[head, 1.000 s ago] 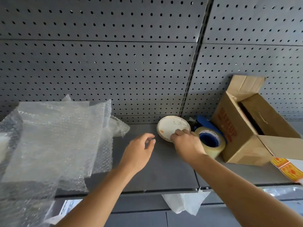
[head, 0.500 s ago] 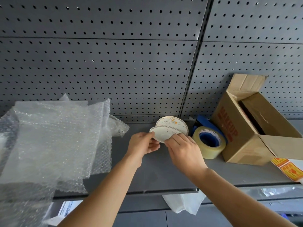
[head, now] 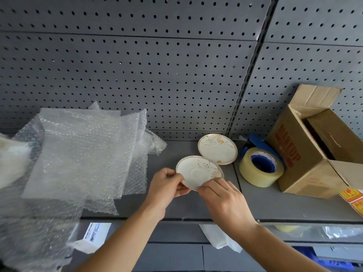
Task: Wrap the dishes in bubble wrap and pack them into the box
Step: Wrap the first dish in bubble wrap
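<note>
A small white saucer (head: pixel 198 170) with a gold rim and orange flowers is held face up just above the grey shelf (head: pixel 275 205). My left hand (head: pixel 167 185) pinches its near left edge and my right hand (head: pixel 222 197) grips its near right edge. A second matching saucer (head: pixel 217 149) lies flat on the shelf behind it, near the back wall. Sheets of bubble wrap (head: pixel 78 154) are piled on the left of the shelf. An open cardboard box (head: pixel 314 152) lies tipped at the right.
A roll of clear packing tape (head: pixel 261 167) with a blue dispenser sits between the saucers and the box. Orange and yellow stickers (head: pixel 353 201) lie at the right edge. A perforated grey wall (head: pixel 157 75) backs the shelf. A white bag (head: pixel 218 238) hangs below.
The top saucer has been lifted off the stack, turned face up and drawn towards me. My left hand closed onto its edge. The other saucer is uncovered behind.
</note>
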### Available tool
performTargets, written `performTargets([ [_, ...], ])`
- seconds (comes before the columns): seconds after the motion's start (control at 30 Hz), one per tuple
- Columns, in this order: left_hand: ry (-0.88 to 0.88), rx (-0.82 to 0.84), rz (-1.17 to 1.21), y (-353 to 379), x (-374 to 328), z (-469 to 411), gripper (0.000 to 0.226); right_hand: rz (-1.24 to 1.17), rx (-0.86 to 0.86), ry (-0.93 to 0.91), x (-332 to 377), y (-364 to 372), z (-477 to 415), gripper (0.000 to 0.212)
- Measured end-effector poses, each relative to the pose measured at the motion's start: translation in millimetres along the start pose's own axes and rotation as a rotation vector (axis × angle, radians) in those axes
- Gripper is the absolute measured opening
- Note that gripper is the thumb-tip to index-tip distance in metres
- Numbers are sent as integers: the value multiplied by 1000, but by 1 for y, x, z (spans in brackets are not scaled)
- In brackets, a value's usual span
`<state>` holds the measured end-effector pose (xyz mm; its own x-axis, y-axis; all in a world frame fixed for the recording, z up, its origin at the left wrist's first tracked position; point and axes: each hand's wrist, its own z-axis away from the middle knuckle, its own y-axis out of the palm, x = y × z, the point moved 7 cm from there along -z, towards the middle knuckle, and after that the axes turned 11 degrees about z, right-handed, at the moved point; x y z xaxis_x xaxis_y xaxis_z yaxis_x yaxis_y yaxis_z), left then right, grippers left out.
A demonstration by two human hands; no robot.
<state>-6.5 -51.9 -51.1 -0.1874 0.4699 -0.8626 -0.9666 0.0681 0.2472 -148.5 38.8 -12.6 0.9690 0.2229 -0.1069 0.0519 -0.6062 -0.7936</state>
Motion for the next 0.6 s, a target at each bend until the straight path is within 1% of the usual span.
performTargets([
  [0.07, -11, -1, 6, -6, 8, 5, 13, -6, 16, -7, 4, 3, 6, 23],
  [0.23, -44, -6, -26, -13, 20, 13, 13, -50, 89, -20, 11, 11, 18, 32],
  [0.43, -10, 5, -216, -16, 20, 12, 11, -72, 150, -13, 15, 18, 26, 40],
  [0.53, -5, -1, -279, -17, 19, 11, 9, -81, 161, -10, 15, 19, 26, 40],
  [0.6, -6, 19, -368, -16, 19, 10, 6, -80, 180, -17, 14, 21, 29, 39],
])
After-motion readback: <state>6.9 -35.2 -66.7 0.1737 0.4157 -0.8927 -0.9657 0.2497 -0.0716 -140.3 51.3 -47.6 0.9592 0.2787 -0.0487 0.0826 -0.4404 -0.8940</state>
